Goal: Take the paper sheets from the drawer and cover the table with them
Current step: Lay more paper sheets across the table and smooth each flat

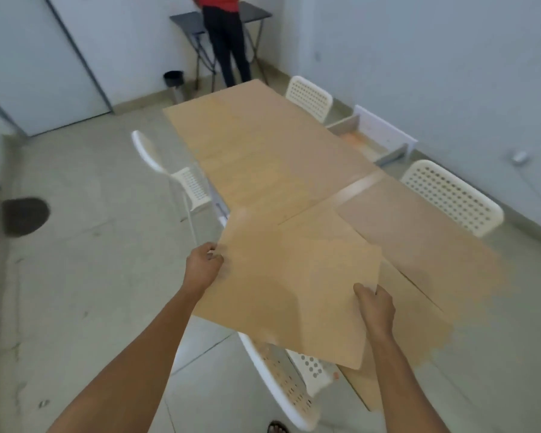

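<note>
I hold a brown paper sheet (291, 282) above the near end of the long table (361, 185). My left hand (202, 265) grips the sheet's left edge and my right hand (374, 304) grips its right edge. The sheet tilts, its near corner hanging past the table over a white chair (281, 382). Other brown sheets (263, 145) lie flat over the far and middle parts of the table, and another sheet (419, 245) covers the near right part. A strip of pale tabletop shows between them. An open drawer (372, 135) sticks out on the table's far right side.
White perforated chairs stand at the left (181, 179), the far right (308, 98) and the right (450, 195). A person in red (225, 35) stands at a dark side table at the back. A small bin (173, 79) sits by the wall.
</note>
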